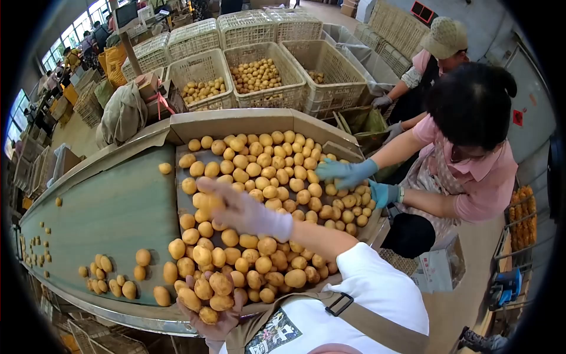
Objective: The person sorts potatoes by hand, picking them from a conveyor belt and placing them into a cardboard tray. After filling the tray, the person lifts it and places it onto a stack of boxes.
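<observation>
My left hand (231,318), low at the table's near edge, cups several potatoes (221,284) in its palm and fingers. Reaching across the sorting table, my right hand (250,211) wears a pale glove and is smeared by motion. A blurred potato (211,203) lies between its fingers and thumb. Under and around it spread many loose yellow potatoes (266,245) on the grey table surface. To the left, more potatoes (128,289) are scattered over a green conveyor belt (118,206).
On the right, a co-worker's blue-gloved hands (348,173) touch the potatoes. Another person (445,41) stands behind. Plastic crates (265,94), some holding potatoes, stand beyond the table's raised rim (236,121). A cardboard box (439,268) is at the lower right.
</observation>
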`<act>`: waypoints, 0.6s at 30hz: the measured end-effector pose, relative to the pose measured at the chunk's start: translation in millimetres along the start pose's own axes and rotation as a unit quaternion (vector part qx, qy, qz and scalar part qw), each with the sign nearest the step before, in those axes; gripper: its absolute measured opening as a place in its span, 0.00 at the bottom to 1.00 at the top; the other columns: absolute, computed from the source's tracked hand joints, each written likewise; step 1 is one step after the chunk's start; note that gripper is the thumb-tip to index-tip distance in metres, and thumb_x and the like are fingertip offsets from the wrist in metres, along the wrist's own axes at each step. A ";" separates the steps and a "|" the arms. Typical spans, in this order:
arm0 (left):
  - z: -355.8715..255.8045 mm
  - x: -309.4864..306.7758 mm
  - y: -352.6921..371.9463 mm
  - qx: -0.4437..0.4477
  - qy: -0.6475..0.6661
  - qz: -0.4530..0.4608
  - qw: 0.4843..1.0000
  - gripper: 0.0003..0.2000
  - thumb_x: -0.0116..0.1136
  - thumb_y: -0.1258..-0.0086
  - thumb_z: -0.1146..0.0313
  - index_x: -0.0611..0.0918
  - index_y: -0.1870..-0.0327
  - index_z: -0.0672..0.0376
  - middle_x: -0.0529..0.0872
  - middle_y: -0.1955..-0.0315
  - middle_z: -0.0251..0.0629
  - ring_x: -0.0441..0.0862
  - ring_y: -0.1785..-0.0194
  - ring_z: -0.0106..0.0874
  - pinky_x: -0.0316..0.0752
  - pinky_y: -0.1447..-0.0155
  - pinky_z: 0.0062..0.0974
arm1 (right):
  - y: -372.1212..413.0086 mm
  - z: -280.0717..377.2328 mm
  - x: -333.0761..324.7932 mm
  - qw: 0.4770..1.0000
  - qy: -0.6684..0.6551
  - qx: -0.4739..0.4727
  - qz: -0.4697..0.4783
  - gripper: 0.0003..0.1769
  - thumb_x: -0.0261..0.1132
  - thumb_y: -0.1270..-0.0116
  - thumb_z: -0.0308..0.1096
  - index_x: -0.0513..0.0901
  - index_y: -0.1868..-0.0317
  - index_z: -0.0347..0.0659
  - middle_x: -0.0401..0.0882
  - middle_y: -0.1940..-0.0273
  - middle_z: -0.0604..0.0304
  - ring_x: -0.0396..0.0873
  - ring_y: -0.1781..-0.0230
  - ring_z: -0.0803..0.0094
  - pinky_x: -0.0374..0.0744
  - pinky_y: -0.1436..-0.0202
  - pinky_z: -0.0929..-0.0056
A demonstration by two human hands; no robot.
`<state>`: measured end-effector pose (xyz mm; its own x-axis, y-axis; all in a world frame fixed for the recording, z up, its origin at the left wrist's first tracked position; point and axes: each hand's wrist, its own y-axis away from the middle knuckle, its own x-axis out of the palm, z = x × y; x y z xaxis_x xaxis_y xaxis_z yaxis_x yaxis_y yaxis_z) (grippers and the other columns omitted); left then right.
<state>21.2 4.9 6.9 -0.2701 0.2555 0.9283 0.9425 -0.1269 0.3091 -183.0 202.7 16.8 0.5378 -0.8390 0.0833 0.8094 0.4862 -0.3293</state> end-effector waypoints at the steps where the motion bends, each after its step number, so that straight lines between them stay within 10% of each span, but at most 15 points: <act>1: 2.0 5.9 -0.8 -0.001 0.015 -0.022 1.000 0.28 0.45 0.21 0.35 0.70 0.25 0.30 0.72 0.26 0.24 0.65 0.22 0.40 0.73 0.33 0.62 | 15.2 18.9 16.0 0.995 0.070 -0.046 0.049 0.33 0.63 0.29 0.25 0.67 0.24 0.40 0.81 0.48 0.58 0.81 0.61 0.73 0.82 0.51 0.71; 6: -1.7 -26.1 4.9 0.022 -0.067 -0.143 0.987 0.34 0.44 0.24 0.30 0.75 0.32 0.46 0.81 0.40 0.30 0.84 0.46 0.26 0.83 0.52 0.19 | 59.2 23.7 93.3 0.905 0.302 -0.280 0.107 0.28 0.70 0.38 0.36 0.79 0.36 0.45 0.80 0.47 0.51 0.80 0.46 0.52 0.78 0.45 0.56; 7: -6.5 -39.4 9.5 0.001 -0.049 -0.098 0.994 0.33 0.44 0.25 0.30 0.76 0.33 0.45 0.82 0.41 0.29 0.84 0.51 0.25 0.84 0.59 0.20 | 58.6 24.0 101.0 0.891 0.336 -0.280 0.117 0.28 0.71 0.40 0.37 0.80 0.38 0.46 0.80 0.48 0.51 0.80 0.48 0.52 0.78 0.47 0.54; 11: -1.4 -39.8 20.6 -0.052 0.132 0.071 0.987 0.37 0.40 0.25 0.27 0.73 0.27 0.43 0.74 0.28 0.39 0.74 0.28 0.42 0.77 0.31 0.41 | 47.3 46.8 108.8 0.926 0.247 -0.232 0.167 0.33 0.75 0.48 0.37 0.81 0.38 0.43 0.80 0.44 0.47 0.81 0.45 0.48 0.79 0.44 0.54; 18: -7.3 -62.9 77.7 0.191 0.240 0.200 0.930 0.32 0.47 0.27 0.30 0.76 0.28 0.36 0.64 0.21 0.39 0.59 0.19 0.54 0.63 0.28 0.72 | 53.7 43.8 117.3 0.943 0.248 -0.145 0.169 0.24 0.62 0.37 0.24 0.83 0.39 0.28 0.83 0.40 0.40 0.80 0.37 0.47 0.74 0.29 0.56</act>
<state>110.0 -28.1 -25.9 0.1478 -0.2079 0.9669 0.9628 0.2537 -0.0926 -66.1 141.1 50.1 0.5186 -0.6949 -0.4981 0.4746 0.7186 -0.5084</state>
